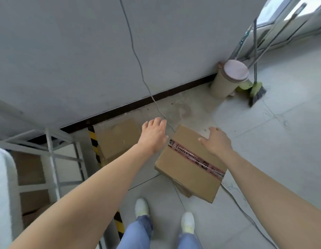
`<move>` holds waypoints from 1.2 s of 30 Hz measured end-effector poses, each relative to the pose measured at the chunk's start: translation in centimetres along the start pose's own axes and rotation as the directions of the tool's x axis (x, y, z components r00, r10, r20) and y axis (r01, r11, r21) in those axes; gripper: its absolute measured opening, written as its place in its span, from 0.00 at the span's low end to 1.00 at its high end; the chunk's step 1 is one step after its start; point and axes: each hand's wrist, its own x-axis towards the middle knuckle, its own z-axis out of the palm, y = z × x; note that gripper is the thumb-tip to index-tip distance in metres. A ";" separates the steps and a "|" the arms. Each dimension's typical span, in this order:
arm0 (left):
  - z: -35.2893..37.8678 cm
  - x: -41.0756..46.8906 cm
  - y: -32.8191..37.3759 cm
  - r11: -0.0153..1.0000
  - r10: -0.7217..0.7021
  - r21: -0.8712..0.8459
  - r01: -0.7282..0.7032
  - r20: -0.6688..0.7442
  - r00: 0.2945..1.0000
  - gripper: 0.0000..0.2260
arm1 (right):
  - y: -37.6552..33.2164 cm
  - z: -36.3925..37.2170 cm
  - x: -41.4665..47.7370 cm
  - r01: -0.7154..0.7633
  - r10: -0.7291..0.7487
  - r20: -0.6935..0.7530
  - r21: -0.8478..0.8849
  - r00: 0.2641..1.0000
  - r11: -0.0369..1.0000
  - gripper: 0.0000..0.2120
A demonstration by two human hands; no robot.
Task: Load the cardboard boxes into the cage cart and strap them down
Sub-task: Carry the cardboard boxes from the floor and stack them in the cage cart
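The cardboard box (190,175) lies just ahead, long axis along its tape (195,158); the right hand (218,141) spreads open over its far edge, the left hand (154,135) open just beside it.

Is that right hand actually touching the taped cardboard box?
Cannot tell. In the head view the right hand is spread over the far edge of the cardboard box, but from above neither contact nor a gap shows.
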 end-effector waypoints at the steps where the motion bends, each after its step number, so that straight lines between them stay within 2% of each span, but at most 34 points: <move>1: 1.2 0.6 0.5 1.000 0.000 0.003 0.000 0.024 1.000 0.24 | 1.6 0.9 0.1 -0.055 0.054 0.024 0.033 0.998 0.998 0.31; 6: 8.5 4.5 2.5 0.999 -0.043 0.022 0.040 0.152 0.987 0.26 | 9.1 6.8 1.9 -0.229 0.218 0.102 0.113 0.971 0.967 0.31; 12: 18.0 7.8 3.3 0.978 -0.201 -0.014 0.209 0.213 0.956 0.30 | 15.7 14.1 4.6 -0.365 0.336 0.148 0.273 0.930 0.890 0.36; 15: 21.3 8.9 2.8 0.935 -0.302 -0.126 0.333 0.212 0.929 0.37 | 17.9 17.9 5.6 -0.491 0.436 0.228 0.465 0.871 0.737 0.40; 18: 23.3 9.8 2.1 0.823 -0.427 -0.292 0.487 0.247 0.870 0.44 | 18.9 21.0 6.3 -0.566 0.432 0.382 0.674 0.817 0.474 0.41; 20: 24.0 10.2 1.9 0.760 -0.483 -0.354 0.545 0.253 0.838 0.45 | 19.5 22.9 7.0 -0.565 0.419 0.424 0.765 0.803 0.309 0.47; 22: 24.0 10.3 2.3 0.731 -0.527 -0.359 0.581 0.245 0.814 0.45 | 20.3 24.6 8.1 -0.517 0.422 0.396 0.826 0.815 0.224 0.44; 25: 23.0 9.4 3.4 0.704 -0.579 -0.359 0.613 0.211 0.788 0.46 | 19.0 22.2 6.9 -0.488 0.438 0.369 0.850 0.820 0.197 0.39; 29: 19.7 7.4 5.3 0.684 -0.608 -0.382 0.622 0.173 0.775 0.47 | 18.1 18.0 4.6 -0.467 0.462 0.332 0.858 0.822 0.214 0.35; 36: 8.5 2.4 10.2 0.642 -0.639 -0.487 0.593 0.088 0.764 0.48 | 16.7 6.4 -1.0 -0.339 0.424 0.207 0.903 0.882 0.264 0.32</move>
